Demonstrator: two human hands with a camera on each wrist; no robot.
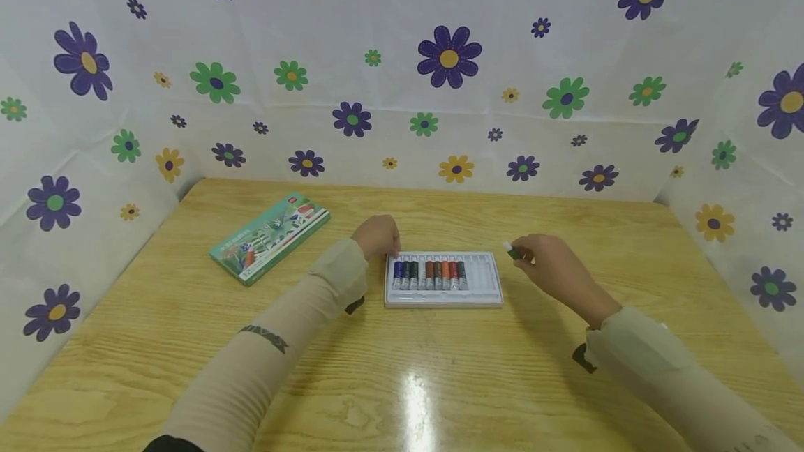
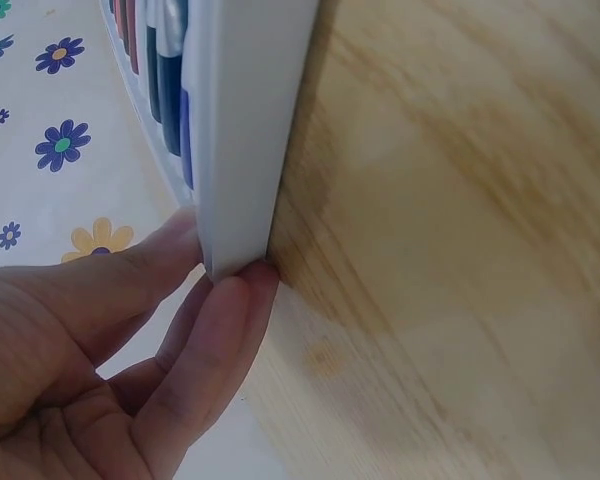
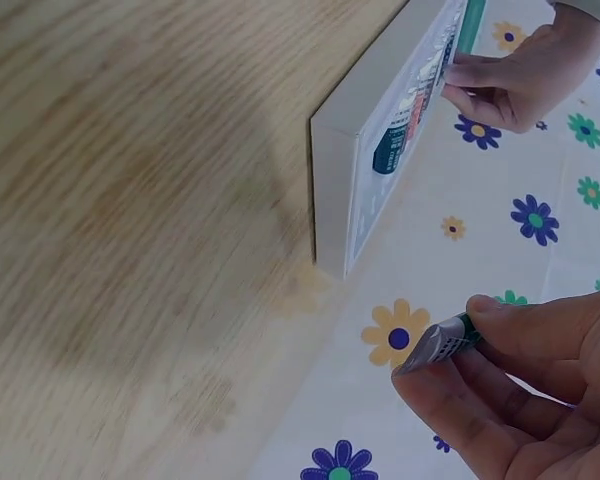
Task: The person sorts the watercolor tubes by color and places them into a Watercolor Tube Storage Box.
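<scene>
A white plastic tray lies flat on the table, holding a row of small paint tubes in blue, dark green, brown, orange and red. White ribbed slots show at its right end. At the far left corner, my left hand pinches the tray's edge between thumb and fingers, as the left wrist view shows close up. My right hand is just right of the tray, raised over the table. Between its thumb and fingertips it holds a small paint tube with a silver crimped end and a dark green band.
On the left of the table lies a green illustrated cardboard box, set at an angle. The wood-grain table is bounded at the back and sides by a white cloth with printed flowers.
</scene>
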